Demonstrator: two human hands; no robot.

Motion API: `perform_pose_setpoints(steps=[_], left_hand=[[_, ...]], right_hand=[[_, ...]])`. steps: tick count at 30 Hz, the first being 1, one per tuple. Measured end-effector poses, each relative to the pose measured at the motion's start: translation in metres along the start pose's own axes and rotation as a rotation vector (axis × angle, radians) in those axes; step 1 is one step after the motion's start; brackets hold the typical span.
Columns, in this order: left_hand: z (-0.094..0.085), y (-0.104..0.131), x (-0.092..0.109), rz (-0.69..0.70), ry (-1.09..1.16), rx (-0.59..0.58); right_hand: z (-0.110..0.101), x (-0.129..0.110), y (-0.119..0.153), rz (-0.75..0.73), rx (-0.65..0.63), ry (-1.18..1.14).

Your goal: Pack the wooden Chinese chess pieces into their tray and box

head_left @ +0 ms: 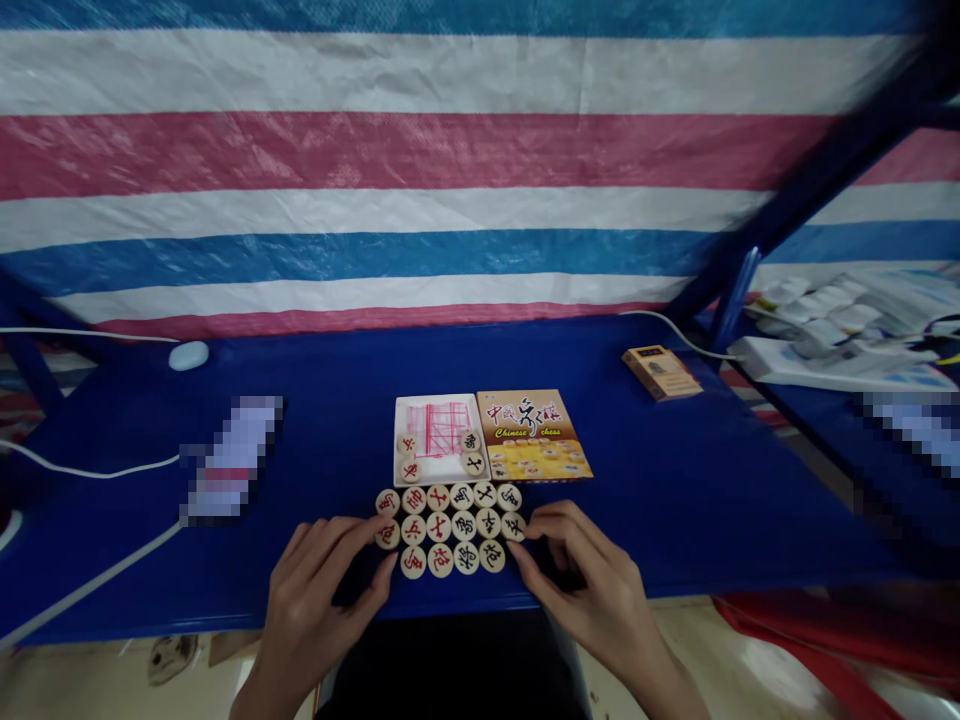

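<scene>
Round chess pieces with red and black characters lie in three rows on the blue table (337, 420). My left hand (330, 580) touches the leftmost piece of the middle row (387, 534), its thumb and fingers apart around it. On the other side, my right hand (581, 560) has its fingertips at the rightmost piece of that row (513, 527), thumb just below. Behind the rows sits a white tray (400, 420) with a red-lined sheet and several pieces in it. Against the tray's right side lies the brown and yellow Chinese chess box lid (532, 435).
A blurred phone (236, 460) with a cable lies at the left, a pale blue rounded object (188, 355) behind it. A tan small box (661, 373) lies back right. A power strip (840, 365) with plugs stands far right. Striped sheeting (450, 150) hangs behind.
</scene>
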State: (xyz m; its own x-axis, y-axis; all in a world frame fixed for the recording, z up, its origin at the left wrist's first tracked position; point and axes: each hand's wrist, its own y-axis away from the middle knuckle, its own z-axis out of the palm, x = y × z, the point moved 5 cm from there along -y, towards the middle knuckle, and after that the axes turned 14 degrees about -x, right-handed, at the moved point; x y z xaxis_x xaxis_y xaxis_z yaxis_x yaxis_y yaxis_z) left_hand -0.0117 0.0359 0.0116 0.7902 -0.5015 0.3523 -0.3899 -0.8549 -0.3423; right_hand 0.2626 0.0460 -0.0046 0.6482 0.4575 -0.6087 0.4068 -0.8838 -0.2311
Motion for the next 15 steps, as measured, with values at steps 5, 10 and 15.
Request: perform_pose_setpoints(steps=[5, 10, 15], left_hand=[[-0.002, 0.003, -0.001, 0.002, 0.068, -0.012], [-0.007, 0.007, -0.007, -0.078, 0.188, 0.051], [-0.014, 0.006, -0.011, -0.244, 0.359, 0.16]], right_hand=[[-0.001, 0.001, 0.0, 0.001, 0.004, 0.008], [-0.008, -0.006, -0.003, 0.01, 0.048, -0.059], [-0.009, -0.037, 0.017, 0.051, -0.021, -0.081]])
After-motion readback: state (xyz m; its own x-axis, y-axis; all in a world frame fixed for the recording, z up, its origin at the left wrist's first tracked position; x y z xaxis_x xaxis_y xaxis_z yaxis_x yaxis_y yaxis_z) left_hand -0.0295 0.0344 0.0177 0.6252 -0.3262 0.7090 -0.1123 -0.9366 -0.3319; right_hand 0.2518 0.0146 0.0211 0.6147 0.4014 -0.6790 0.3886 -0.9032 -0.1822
